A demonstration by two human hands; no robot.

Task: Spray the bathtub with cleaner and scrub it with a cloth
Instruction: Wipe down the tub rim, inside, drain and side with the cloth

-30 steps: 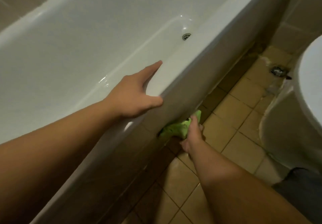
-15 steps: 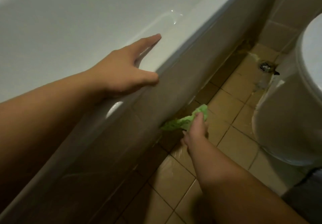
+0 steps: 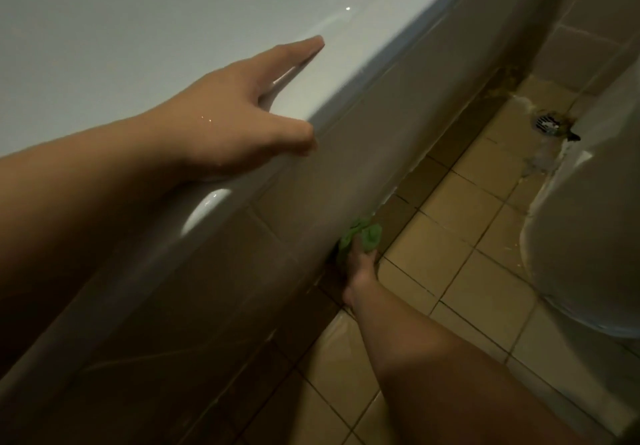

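Since the earlier frames the view has swung lower and closer to the tub's outer side, the tub drain has left the picture, and the right hand (image 3: 360, 271) has carried the green cloth (image 3: 362, 236) further down, so less of it shows. That hand grips the bunched cloth and holds it against the foot of the bathtub (image 3: 346, 74) side panel, where the panel meets the floor tiles (image 3: 485, 292). The left hand (image 3: 242, 122) rests on the tub's white rim, fingers straight and pointing along it, thumb hooked over the outer edge; the two hands are well apart. The tub's long axis runs from lower left to upper right. No writing or label can be read anywhere. A floor drain (image 3: 547, 122) sits in the far corner, beside a white toilet (image 3: 595, 230) at the right.
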